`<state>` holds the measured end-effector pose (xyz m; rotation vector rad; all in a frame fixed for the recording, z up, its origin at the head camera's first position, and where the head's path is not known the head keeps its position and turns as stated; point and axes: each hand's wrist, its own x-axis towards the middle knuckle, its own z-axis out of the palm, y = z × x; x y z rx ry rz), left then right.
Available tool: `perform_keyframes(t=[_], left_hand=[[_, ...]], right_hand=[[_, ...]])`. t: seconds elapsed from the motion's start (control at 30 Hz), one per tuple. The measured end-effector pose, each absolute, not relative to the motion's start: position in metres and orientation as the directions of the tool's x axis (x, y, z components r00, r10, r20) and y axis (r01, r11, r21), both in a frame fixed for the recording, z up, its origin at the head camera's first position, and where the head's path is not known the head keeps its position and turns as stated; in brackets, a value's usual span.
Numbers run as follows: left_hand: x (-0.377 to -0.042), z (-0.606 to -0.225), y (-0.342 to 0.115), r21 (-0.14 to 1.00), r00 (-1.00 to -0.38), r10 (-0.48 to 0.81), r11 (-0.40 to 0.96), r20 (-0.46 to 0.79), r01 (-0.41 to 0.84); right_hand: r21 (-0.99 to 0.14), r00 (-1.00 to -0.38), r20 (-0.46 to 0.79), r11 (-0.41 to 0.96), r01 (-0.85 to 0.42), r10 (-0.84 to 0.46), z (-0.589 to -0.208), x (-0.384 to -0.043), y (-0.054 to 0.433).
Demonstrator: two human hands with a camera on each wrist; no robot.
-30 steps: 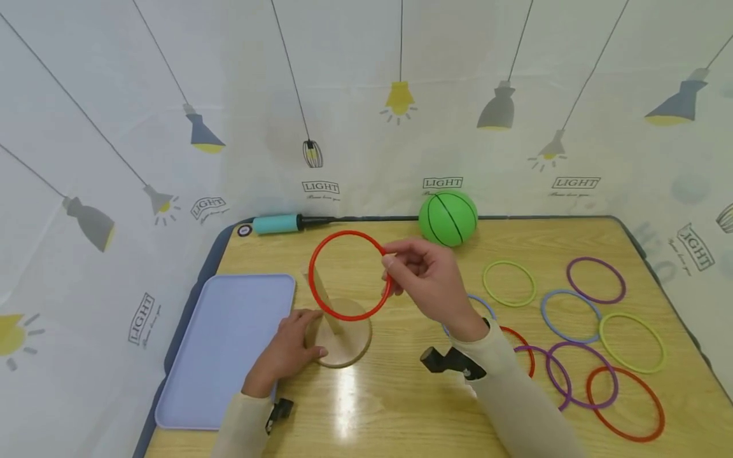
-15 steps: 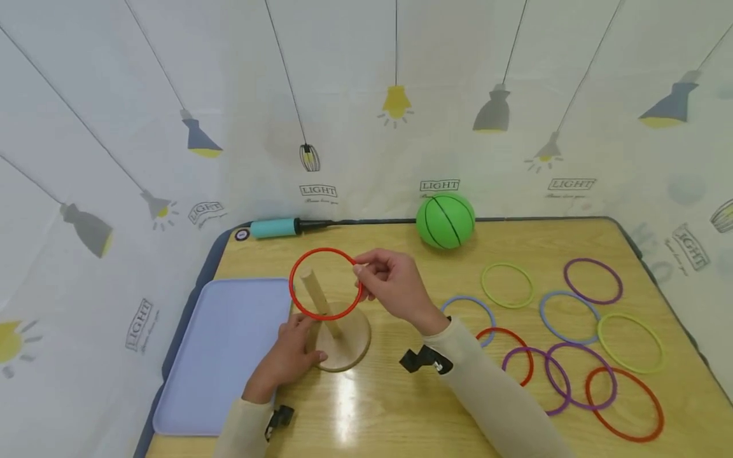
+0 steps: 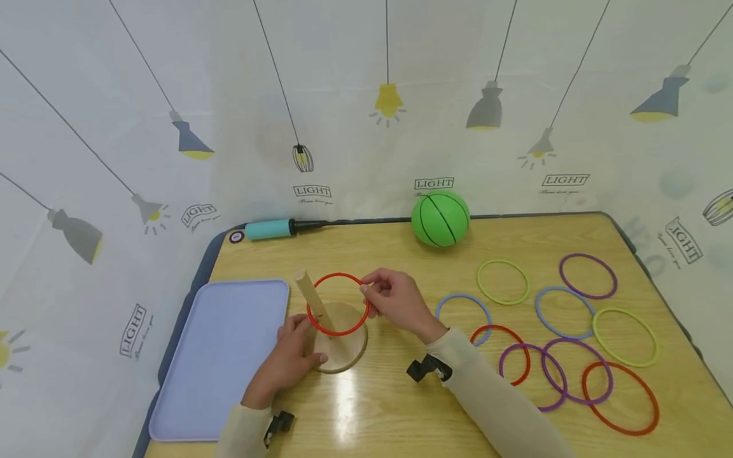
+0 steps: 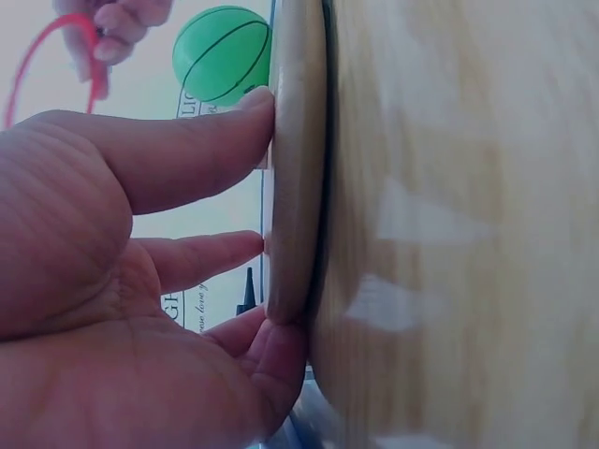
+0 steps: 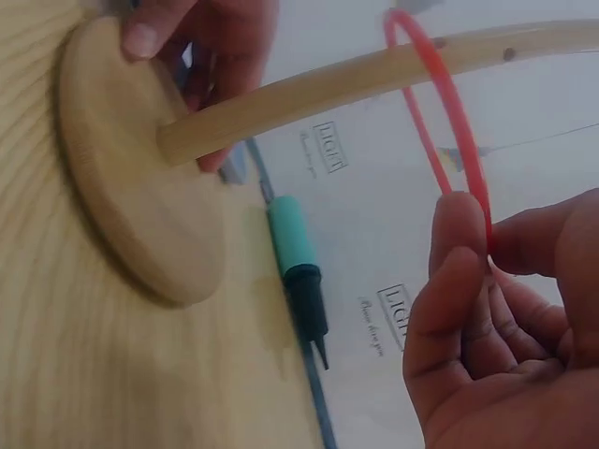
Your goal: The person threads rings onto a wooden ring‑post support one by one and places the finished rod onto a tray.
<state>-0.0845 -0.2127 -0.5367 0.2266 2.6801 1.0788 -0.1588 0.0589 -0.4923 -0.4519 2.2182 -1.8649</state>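
A wooden peg stand (image 3: pixel 348 352) with a round base and a leaning post (image 3: pixel 310 292) stands in front of me, right of the tray. My left hand (image 3: pixel 289 356) holds its base at the near left edge. In the left wrist view the thumb and fingertips press against the rim of the base (image 4: pixel 295 168). My right hand (image 3: pixel 399 302) pinches a red ring (image 3: pixel 339 333) by its right side, between thumb and fingers. From the right wrist, the red ring (image 5: pixel 456 103) shows around the post, well above the base.
On the right lie several loose rings, among them a purple ring (image 3: pixel 614 273) and a blue ring (image 3: pixel 538 305), some overlapping. A green ball (image 3: pixel 440 219) and a turquoise hand pump (image 3: pixel 268 229) are at the back edge. A lilac tray (image 3: pixel 223 356) lies left.
The right hand has carried the red ring left and down, from above the stand to around its post. The left hand stays on the base.
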Motion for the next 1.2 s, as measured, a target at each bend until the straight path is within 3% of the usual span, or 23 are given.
perform_keyframes(t=[0.53, 0.8, 1.2], left_hand=[[-0.085, -0.539, -0.210, 0.673, -0.961, 0.215, 0.739, -0.174, 0.043], [-0.088, -0.544, -0.210, 0.705, -0.963, 0.223, 0.707, -0.149, 0.055], [-0.087, -0.542, -0.211, 0.731, -0.960, 0.238, 0.680, -0.148, 0.056]], right_hand=[[-0.936, -0.888, -0.146, 0.351, -0.018, -0.436, -0.543, -0.154, 0.066], [-0.917, -0.866, -0.229, 0.396, 0.039, -0.445, -0.551, -0.151, 0.067], [-0.890, -0.879, -0.214, 0.456, -0.005, -0.427, -0.548, -0.148, 0.068]])
